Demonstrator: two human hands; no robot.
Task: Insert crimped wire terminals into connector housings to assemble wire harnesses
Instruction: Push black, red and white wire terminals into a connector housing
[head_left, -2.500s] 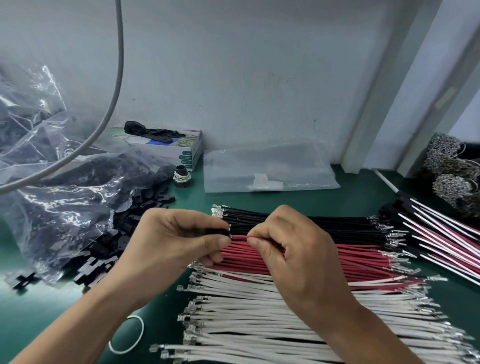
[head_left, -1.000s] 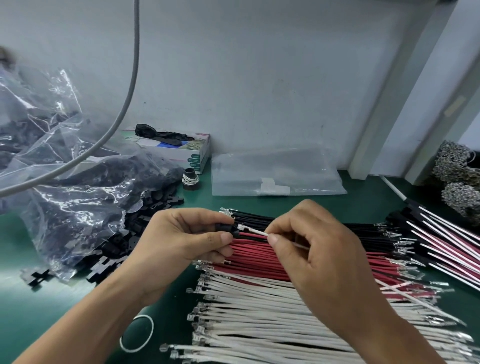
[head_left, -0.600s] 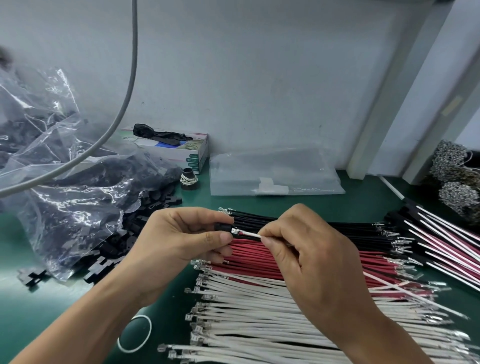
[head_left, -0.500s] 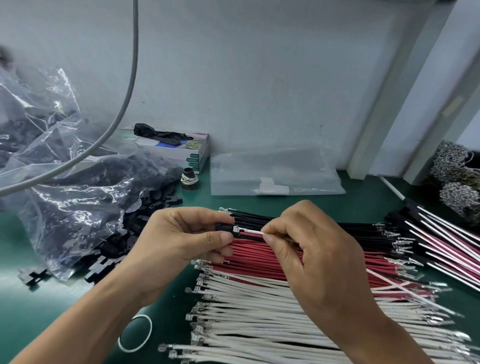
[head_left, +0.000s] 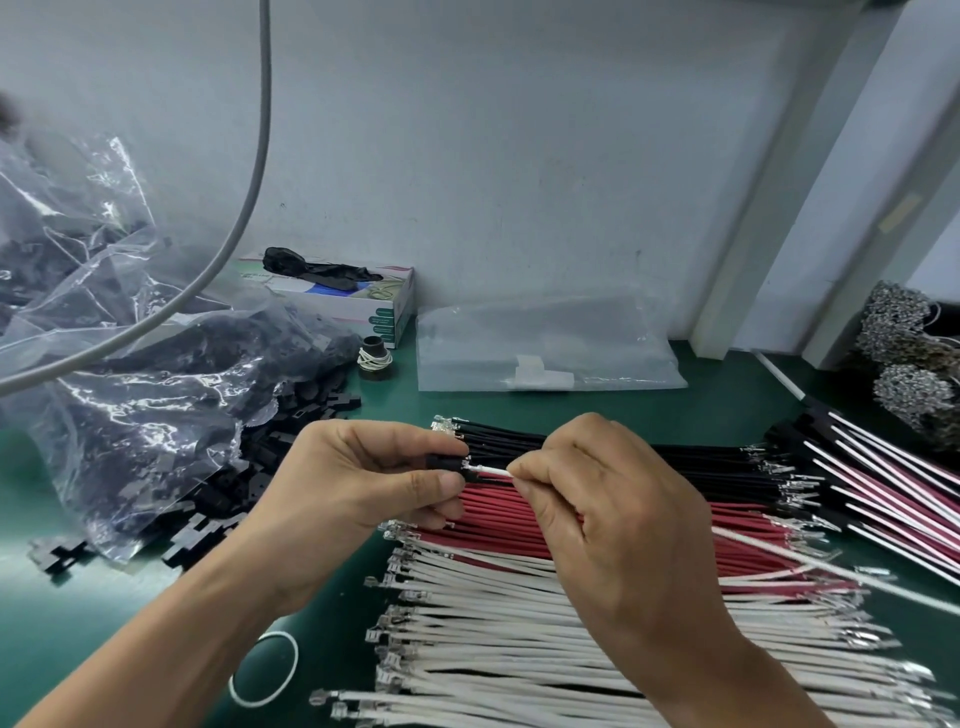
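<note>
Head view:
Left hand (head_left: 363, 486): curled, thumb and fingers pinched on a small black connector housing (head_left: 445, 462) — held above the wire piles, mid-frame.
Right hand (head_left: 602, 519): curled, thumb and forefinger pinched on a white wire (head_left: 488, 471) just beside the housing.
White wire: near end met the housing's right face; metal terminal barely visible at the mouth — depth of entry could not be told. Rest of wire ran under the right hand and out to the right over the red pile.
Black wires (head_left: 675, 457): bundle lay on the green bench (head_left: 78, 623), farthest row, crimped ends at both sides.
Red wires (head_left: 498, 519): row just nearer than the black, partly hidden by both hands.
White wires (head_left: 493, 649): nearest row, spread wide, terminals pointed left.
Finished harnesses (head_left: 883, 483): black housings with white and red leads, lay at right edge.
Plastic bag (head_left: 130, 405): clear, full of black housings, left side; loose housings (head_left: 311, 410) spilled at its mouth.
Glove box (head_left: 358, 296): by the wall, black glove on top.
Flat clear bag (head_left: 545, 348): lay beside the box.
Rubber band (head_left: 265, 670): white loop on bench, under left forearm.
Grey cable (head_left: 260, 130): hung down upper left.
Terminal reels (head_left: 904, 353): tangled metal bundles, far right.
</note>
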